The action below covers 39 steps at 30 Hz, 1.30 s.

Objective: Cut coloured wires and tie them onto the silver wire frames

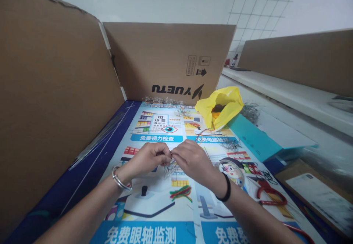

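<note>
Silvery strands point(172, 169) just below pinched fingers point(164, 159)

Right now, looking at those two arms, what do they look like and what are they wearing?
These are a person's bare arms and hands, with no sleeves or gloves in view. At the left hand's wrist is a shiny silver-coloured bangle, rounded and seemingly of more than one loop. At the right hand's wrist is a plain black band. No cables or markings can be made out on either arm.
</note>
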Motion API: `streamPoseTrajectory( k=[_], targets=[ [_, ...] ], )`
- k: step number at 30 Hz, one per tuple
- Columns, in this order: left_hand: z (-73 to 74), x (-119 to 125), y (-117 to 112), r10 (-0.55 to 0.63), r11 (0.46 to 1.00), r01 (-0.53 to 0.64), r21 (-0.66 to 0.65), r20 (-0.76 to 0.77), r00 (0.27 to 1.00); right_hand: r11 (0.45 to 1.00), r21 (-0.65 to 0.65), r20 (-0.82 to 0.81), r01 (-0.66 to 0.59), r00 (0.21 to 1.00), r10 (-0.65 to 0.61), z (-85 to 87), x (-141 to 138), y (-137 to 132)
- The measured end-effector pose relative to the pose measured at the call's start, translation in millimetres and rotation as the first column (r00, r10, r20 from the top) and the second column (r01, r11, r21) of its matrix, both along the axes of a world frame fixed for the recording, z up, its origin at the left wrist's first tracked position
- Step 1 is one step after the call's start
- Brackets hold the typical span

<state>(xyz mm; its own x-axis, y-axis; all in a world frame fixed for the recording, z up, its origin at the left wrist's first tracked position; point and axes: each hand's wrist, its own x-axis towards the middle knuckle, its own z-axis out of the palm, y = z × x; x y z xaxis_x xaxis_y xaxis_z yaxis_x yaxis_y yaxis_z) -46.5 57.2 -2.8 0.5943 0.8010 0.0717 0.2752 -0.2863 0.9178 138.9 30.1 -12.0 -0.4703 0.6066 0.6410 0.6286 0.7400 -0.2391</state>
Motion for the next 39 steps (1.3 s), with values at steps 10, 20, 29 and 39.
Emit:
streamPoseTrajectory(
  k=[10,20,29,39],
  targets=[
    [5.2,2,-2,0.108,0.947,-0.056,-0.316,0.15,0.983,0.973,0.212,0.099,0.086,0.989,-0.109,-1.9,-7,-8],
    [2.6,3,-2,0.138,0.973,-0.094,-0.21,0.205,0.969,0.976,0.217,0.141,-0.019,0.99,-0.012,-1.4,-1,-6],
    [1.8,3,-5,0.054,0.999,-0.053,-0.011,0.184,0.981,0.984,-0.174,-0.282,0.027,0.956,-0.076,-2.7,-4,0],
    [3.6,5,-9,0.104,0.928,-0.131,0.349,0.095,0.99,0.891,-0.445,-0.312,-0.09,0.948,-0.06,3.0,-1,0]
  ],
)
